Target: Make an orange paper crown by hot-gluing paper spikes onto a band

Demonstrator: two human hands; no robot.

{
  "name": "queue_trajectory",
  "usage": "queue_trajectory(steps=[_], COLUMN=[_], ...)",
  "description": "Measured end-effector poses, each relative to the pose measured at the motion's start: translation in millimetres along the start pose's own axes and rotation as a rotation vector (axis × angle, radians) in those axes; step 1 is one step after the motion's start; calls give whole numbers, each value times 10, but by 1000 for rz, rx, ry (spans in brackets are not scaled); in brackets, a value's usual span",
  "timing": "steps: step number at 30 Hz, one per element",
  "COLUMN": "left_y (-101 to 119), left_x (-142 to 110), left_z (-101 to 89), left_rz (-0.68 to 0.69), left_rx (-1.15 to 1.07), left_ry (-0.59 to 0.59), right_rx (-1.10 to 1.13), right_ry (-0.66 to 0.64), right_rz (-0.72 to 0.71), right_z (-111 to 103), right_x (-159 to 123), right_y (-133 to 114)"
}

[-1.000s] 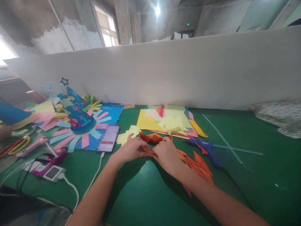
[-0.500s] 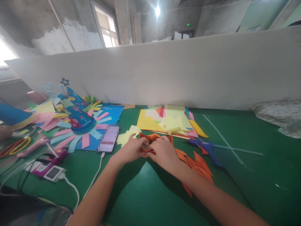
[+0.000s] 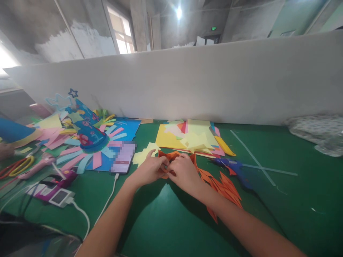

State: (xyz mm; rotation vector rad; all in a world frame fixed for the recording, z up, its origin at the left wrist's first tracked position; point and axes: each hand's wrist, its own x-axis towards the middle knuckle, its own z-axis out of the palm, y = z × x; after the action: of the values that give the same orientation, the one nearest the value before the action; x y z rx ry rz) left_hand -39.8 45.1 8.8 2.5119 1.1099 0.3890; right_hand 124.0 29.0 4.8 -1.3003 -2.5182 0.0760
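My left hand [image 3: 152,167] and my right hand [image 3: 183,172] meet over a folded orange paper piece [image 3: 173,156] with pointed corners. Both pinch its near edge, fingertips close together; the fingers hide much of the fold. Beneath and beside my right forearm lie several folded orange paper pieces [image 3: 227,189]. A blue glue gun [image 3: 237,170] rests to their right. Just behind my left hand are pale yellow paper scraps [image 3: 147,151].
Coloured paper sheets [image 3: 168,137] and a yellow utility knife [image 3: 225,145] lie behind my hands. To the left are a phone [image 3: 124,157] on a white cable, a blue party hat [image 3: 91,134], scissors [image 3: 23,166] and a purple-white device [image 3: 57,191]. Another person's hand [image 3: 5,150] shows at far left.
My right hand has shifted slightly left, and its fingertips now meet those of my left hand on the orange paper's near edge. Other things stay in place.
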Motion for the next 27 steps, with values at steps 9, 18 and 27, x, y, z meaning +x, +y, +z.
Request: queue_trajectory(steps=[9,18,27], left_y=[-29,159,899], left_x=[45,-113,-98], left_z=[-89,-225,552], left_rz=[-34,-37,428], left_rx=[60,72,18], left_ry=[89,162,-45], right_rx=[-58,161,-204], right_ry=[127,-252,49], right_rz=[180,290,827], right_z=[-619,-619,-501], right_x=[-285,-1234,-1277], right_y=[423,749,1262])
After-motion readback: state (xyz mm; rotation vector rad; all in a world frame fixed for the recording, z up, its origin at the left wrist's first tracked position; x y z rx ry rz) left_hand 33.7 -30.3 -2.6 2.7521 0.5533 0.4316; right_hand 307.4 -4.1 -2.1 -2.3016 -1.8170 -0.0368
